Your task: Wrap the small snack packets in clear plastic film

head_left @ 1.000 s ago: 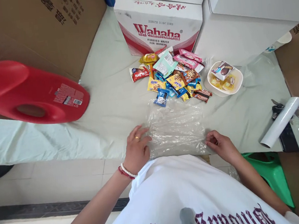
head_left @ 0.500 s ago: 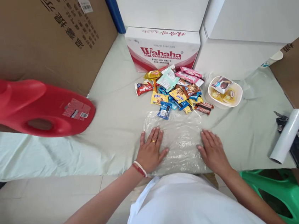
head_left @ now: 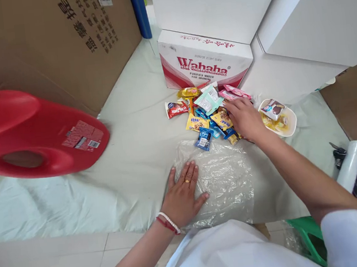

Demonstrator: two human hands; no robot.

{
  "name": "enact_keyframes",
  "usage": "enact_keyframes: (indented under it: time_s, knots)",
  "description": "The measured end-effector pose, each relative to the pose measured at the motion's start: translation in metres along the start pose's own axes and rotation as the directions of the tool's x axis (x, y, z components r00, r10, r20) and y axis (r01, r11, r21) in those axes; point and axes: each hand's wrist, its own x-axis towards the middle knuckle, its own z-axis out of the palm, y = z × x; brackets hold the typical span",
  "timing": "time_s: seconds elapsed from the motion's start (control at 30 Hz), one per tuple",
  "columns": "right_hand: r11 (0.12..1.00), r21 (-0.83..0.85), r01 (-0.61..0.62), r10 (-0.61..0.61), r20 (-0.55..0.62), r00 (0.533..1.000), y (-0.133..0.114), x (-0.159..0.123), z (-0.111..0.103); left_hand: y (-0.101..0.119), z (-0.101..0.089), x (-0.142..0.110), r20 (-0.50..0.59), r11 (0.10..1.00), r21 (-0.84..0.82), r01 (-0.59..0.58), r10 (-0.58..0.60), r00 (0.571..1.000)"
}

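Observation:
My left hand point(head_left: 183, 196) lies flat with fingers spread on the left part of a clear plastic bag point(head_left: 225, 184), which is flattened on the cloth. A ring and bracelets show on it. My right hand point(head_left: 246, 118) reaches over the right side of a pile of small wrapped snacks. Its fingers are stretched out and touch the pile, and no snack is seen lifted in them. Close to it are a pale green packet point(head_left: 208, 99), pink packets point(head_left: 231, 92) and a yellow cookie packet point(head_left: 222, 119). A blue packet point(head_left: 204, 139) overlaps the bag's far edge.
Behind the pile stands a Wahaha water carton point(head_left: 205, 58). A white bowl point(head_left: 292, 123) with snacks is at the right, a white roll point(head_left: 351, 166) beyond it. On the left is a red jug point(head_left: 48, 138) before a cardboard box point(head_left: 45, 49). A green stool point(head_left: 311, 242) stands below.
My right hand has left the bag's right side and moved forward onto the snack pile. My left hand stays flat on the bag. The view has shifted slightly.

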Motion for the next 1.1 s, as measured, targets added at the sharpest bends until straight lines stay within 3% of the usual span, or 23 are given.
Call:
enact_keyframes:
  time_s: [0.1, 0.2, 0.27, 0.37, 0.47, 0.6, 0.63, 0.7, 0.77, 0.83, 0.9, 1.1]
  knots:
    - [0.980, -0.092, 0.177, -0.162, 0.152, 0.975, 0.003, 0.079, 0.026, -0.001, -0.001, -0.001, -0.002, 1.000, 0.008, -0.002, 0.002, 1.000]
    - [0.956, -0.121, 0.266, -0.221, 0.299, 0.928, 0.002, 0.111, 0.043, -0.001, -0.001, -0.001, -0.008, 1.000, -0.001, -0.002, 0.002, 1.000]
    - [0.958, -0.136, 0.254, -0.209, 0.281, 0.937, 0.003, 0.110, 0.045, -0.001, 0.000, -0.001, -0.016, 1.000, -0.011, -0.002, 0.002, 1.000]
    - [0.982, -0.125, 0.140, -0.120, 0.156, 0.980, 0.012, 0.094, 0.037, -0.001, 0.001, -0.001, -0.022, 1.000, -0.021, -0.003, 0.003, 1.000]
    - [1.000, -0.007, 0.024, -0.023, 0.120, 0.993, 0.025, 0.074, 0.024, -0.002, 0.001, -0.002, -0.019, 1.000, -0.024, -0.007, 0.007, 1.000]
    - [0.953, 0.270, 0.134, -0.203, 0.249, 0.947, 0.033, 0.047, 0.002, -0.003, 0.003, -0.002, -0.023, 1.000, -0.023, -0.005, 0.005, 1.000]
    - [0.938, 0.308, 0.157, -0.235, 0.235, 0.943, 0.032, 0.042, -0.003, -0.003, 0.003, -0.002, -0.027, 1.000, -0.025, -0.005, 0.005, 1.000]
    - [0.942, 0.314, 0.119, -0.178, 0.167, 0.970, 0.030, 0.039, -0.013, -0.002, 0.003, -0.002, -0.035, 1.000, -0.027, -0.008, 0.007, 0.999]
    - [0.966, 0.258, -0.025, -0.009, 0.128, 0.992, 0.030, 0.047, -0.020, -0.002, 0.003, -0.001, -0.043, 1.000, -0.027, -0.011, 0.010, 0.999]
    - [0.972, 0.153, -0.180, 0.161, 0.126, 0.979, 0.029, 0.065, -0.024, -0.001, 0.003, -0.001, -0.049, 1.000, -0.023, -0.009, 0.008, 0.999]
    - [0.968, 0.042, -0.247, 0.240, 0.128, 0.962, 0.024, 0.090, -0.023, -0.001, 0.002, -0.001, -0.050, 1.000, -0.016, -0.007, 0.006, 0.999]
    - [0.995, -0.100, 0.000, 0.029, 0.282, 0.959, -0.026, 0.163, 0.015, 0.000, 0.000, 0.000, -0.028, 1.000, 0.007, -0.001, 0.001, 1.000]
